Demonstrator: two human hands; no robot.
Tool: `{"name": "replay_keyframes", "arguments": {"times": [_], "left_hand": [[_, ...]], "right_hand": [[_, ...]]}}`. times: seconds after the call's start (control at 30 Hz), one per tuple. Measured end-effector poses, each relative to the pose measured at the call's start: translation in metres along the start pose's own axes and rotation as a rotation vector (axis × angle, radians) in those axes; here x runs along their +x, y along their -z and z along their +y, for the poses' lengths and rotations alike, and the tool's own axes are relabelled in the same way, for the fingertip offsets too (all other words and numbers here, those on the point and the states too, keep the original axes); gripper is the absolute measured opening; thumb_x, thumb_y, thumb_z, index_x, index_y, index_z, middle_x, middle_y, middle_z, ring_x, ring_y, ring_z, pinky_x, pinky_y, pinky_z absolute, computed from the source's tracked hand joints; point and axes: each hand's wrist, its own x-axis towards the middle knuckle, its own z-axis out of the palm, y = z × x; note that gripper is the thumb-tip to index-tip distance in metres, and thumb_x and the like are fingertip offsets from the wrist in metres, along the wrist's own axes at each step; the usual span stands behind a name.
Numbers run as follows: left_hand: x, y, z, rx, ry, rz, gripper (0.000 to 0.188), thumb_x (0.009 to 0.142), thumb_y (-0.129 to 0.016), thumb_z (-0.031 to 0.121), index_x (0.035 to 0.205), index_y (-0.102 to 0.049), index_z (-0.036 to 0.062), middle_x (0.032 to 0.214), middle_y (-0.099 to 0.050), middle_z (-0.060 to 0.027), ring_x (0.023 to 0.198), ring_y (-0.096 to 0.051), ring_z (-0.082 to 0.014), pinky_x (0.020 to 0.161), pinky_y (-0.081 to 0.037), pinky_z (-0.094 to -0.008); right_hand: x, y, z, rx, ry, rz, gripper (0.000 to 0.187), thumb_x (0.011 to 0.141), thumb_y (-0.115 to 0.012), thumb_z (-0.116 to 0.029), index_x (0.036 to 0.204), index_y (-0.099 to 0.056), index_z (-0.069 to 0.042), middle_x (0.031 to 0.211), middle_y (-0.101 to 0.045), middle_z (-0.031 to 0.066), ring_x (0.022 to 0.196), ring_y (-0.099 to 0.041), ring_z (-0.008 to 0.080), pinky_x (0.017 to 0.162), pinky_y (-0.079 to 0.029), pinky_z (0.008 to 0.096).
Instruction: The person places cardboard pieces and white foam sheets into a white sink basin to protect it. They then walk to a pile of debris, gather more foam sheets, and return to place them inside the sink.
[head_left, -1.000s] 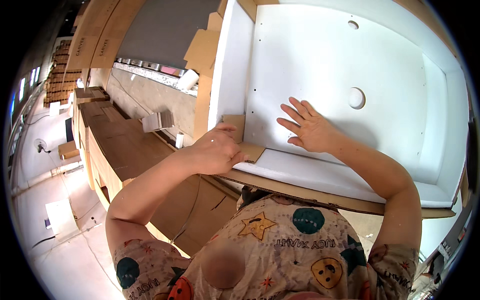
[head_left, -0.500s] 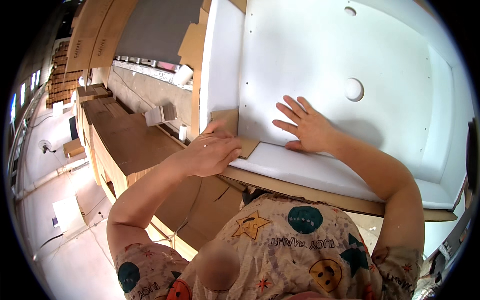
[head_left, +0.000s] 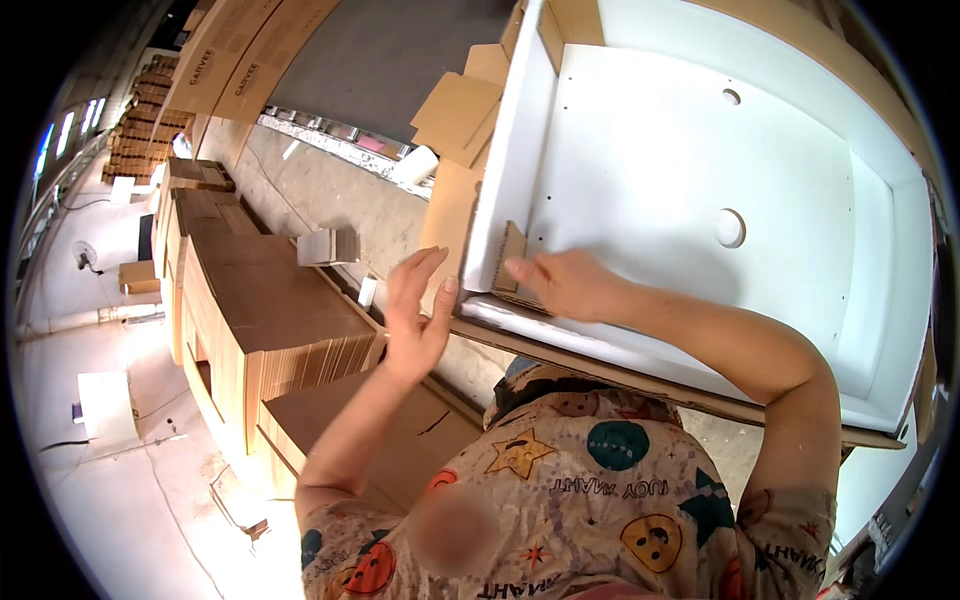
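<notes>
A cardboard carton [head_left: 640, 377] lined with white foam walls [head_left: 875, 215] lies in front of me. Inside it rests a large white panel [head_left: 640, 150] with two round openings and small holes. A folded cardboard corner piece [head_left: 512, 252] stands inside the near left corner. My right hand [head_left: 575, 285] is curled there, its fingertips against that piece; the fingers are slightly blurred and partly hidden. Just outside the same corner, my left hand [head_left: 416, 318] is raised by the carton's edge, thumb apart from the fingers, holding nothing.
Open cardboard flaps [head_left: 455, 118] stick out along the carton's left side. Stacked flat cardboard [head_left: 270, 290] fills the left, with a small grey-white block [head_left: 328, 246] beside it. A dark conveyor-like surface [head_left: 350, 70] and upright cartons [head_left: 235, 65] stand farther off.
My left hand has let go of the corner piece and moved outside the carton. My right hand has come left from the panel to that piece, which now stands inside the corner.
</notes>
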Motion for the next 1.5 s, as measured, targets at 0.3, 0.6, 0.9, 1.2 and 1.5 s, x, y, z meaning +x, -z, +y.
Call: {"name": "replay_keyframes", "arguments": {"times": [0.3, 0.6, 0.9, 1.2, 1.5], "left_hand": [[-0.003, -0.054, -0.031, -0.704, 0.141, 0.013, 0.035, 0.092, -0.047, 0.016, 0.124, -0.046, 0.0014, 0.125, -0.044, -0.0186, 0.116, -0.041, -0.0316, 0.101, -0.029, -0.0356], [0.0, -0.045, -0.045, -0.937, 0.021, -0.05, 0.043, 0.089, -0.052, 0.015, 0.128, -0.042, 0.0013, 0.131, -0.039, -0.0169, 0.119, -0.041, -0.0278, 0.101, -0.031, -0.0361], [0.062, -0.054, -0.175, -0.803, 0.343, 0.232, 0.013, 0.085, -0.062, 0.009, 0.093, -0.064, -0.001, 0.092, -0.064, -0.0065, 0.085, -0.056, -0.0117, 0.082, -0.044, -0.0262], [0.145, -0.041, -0.309, -0.699, 0.444, 0.563, 0.019, 0.085, -0.064, 0.012, 0.095, -0.064, -0.0041, 0.087, -0.065, -0.006, 0.08, -0.057, -0.0107, 0.074, -0.046, -0.0248], [0.144, -0.06, -0.289, -0.474, 0.452, 0.401, 0.037, 0.081, -0.069, 0.017, 0.112, -0.059, 0.0008, 0.103, -0.061, -0.0094, 0.087, -0.054, -0.0143, 0.076, -0.044, -0.0272]], "right_hand": [[0.025, -0.041, 0.004, -0.273, 0.256, -0.11, 0.049, 0.098, -0.027, -0.036, 0.101, -0.057, 0.002, 0.096, -0.057, 0.0266, 0.092, -0.053, 0.0419, 0.085, -0.041, 0.0467], [0.019, -0.039, -0.029, -0.382, -0.082, -0.08, 0.058, 0.096, -0.029, -0.048, 0.094, -0.059, 0.002, 0.094, -0.057, 0.0221, 0.094, -0.053, 0.0378, 0.087, -0.04, 0.0444], [-0.081, -0.019, -0.059, -0.452, 0.021, 0.984, 0.013, 0.087, -0.059, -0.013, 0.086, -0.06, 0.0, 0.087, -0.061, 0.0122, 0.081, -0.058, 0.0287, 0.067, -0.049, 0.0348], [-0.149, -0.102, -0.022, -0.579, -0.341, 1.685, 0.013, 0.092, -0.05, -0.006, 0.091, -0.058, 0.005, 0.095, -0.06, 0.014, 0.085, -0.058, 0.0246, 0.074, -0.046, 0.0316], [-0.152, -0.104, 0.012, -0.619, -0.332, 1.652, 0.01, 0.09, -0.054, -0.005, 0.094, -0.058, 0.003, 0.099, -0.059, 0.0149, 0.084, -0.058, 0.025, 0.069, -0.047, 0.03]]}}
